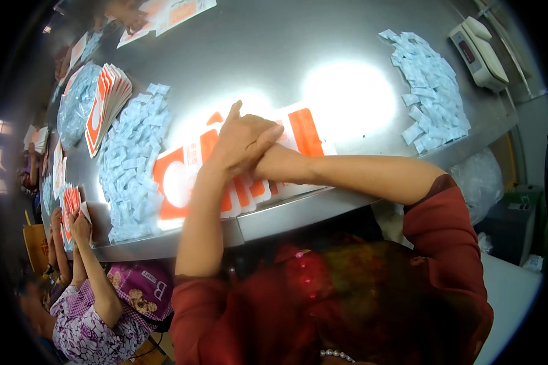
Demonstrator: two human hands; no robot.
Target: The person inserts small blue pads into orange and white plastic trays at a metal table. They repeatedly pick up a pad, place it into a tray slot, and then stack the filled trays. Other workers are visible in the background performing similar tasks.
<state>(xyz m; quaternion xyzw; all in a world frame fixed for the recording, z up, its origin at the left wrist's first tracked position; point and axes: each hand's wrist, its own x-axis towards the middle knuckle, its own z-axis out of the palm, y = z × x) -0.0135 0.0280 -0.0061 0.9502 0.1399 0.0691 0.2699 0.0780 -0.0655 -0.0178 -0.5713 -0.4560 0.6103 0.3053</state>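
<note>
My left hand (245, 137) lies across my right hand (278, 163) at the front of the metal table. One finger of the left hand stretches away from me, and its thumb extends over the right hand. The right hand's fingers are hidden beneath the left, so I cannot tell whether they hold anything. Under and around both hands, flat orange-and-white printed bags (305, 131) are spread in an overlapping row reaching the table's front edge. A heap of small pale-blue sachets (134, 161) borders the row on the left.
Another heap of pale-blue sachets (429, 91) sits at the right, near a white weighing scale (478, 55). A fanned stack of orange-and-white bags (108, 106) stands by a clear plastic bag of sachets (79, 103). Co-workers handle bags at the left; a patterned sleeve (97, 310) is close.
</note>
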